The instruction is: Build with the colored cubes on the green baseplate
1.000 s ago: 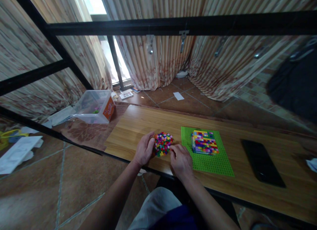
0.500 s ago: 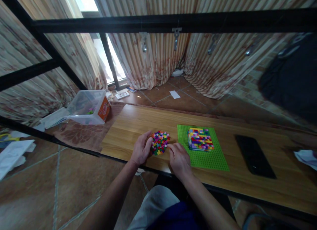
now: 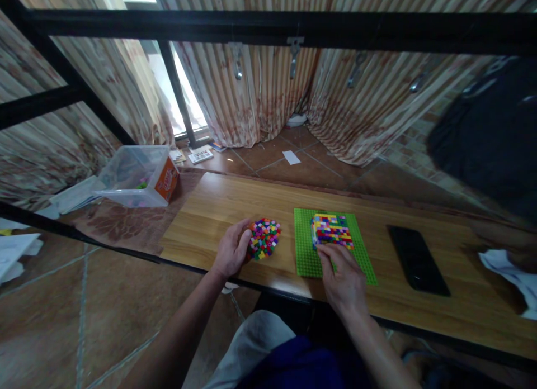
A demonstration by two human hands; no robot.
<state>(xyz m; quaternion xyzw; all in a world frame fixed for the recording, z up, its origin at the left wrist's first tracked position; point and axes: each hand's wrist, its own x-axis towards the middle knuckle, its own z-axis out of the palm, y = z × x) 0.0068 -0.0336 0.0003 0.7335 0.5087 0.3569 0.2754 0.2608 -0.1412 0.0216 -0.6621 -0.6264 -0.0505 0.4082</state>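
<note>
My left hand (image 3: 231, 250) rests on the table at the left edge of a pile of small colourful toy bricks (image 3: 265, 239). Its thumb stands apart from the fingers, and nothing is gripped. On the green baseplate (image 3: 308, 263) sits a low block of stacked multicoloured bricks (image 3: 333, 228). My right hand (image 3: 344, 274) reaches over the baseplate, with thumb and fingers pinched at the block's near left corner. Whatever is between those fingertips is too small to make out. The hand covers part of the block's near side.
A black phone-like slab (image 3: 417, 260) lies right of the baseplate on the wooden table (image 3: 235, 196). Crumpled white paper (image 3: 509, 274) is at the far right. Beyond the left end stands a clear plastic box (image 3: 138, 176). A black metal bar (image 3: 260, 27) crosses above.
My right hand has moved rightward from the loose brick pile to the block on the baseplate. My left hand stays beside the pile. The whole view has shifted slightly.
</note>
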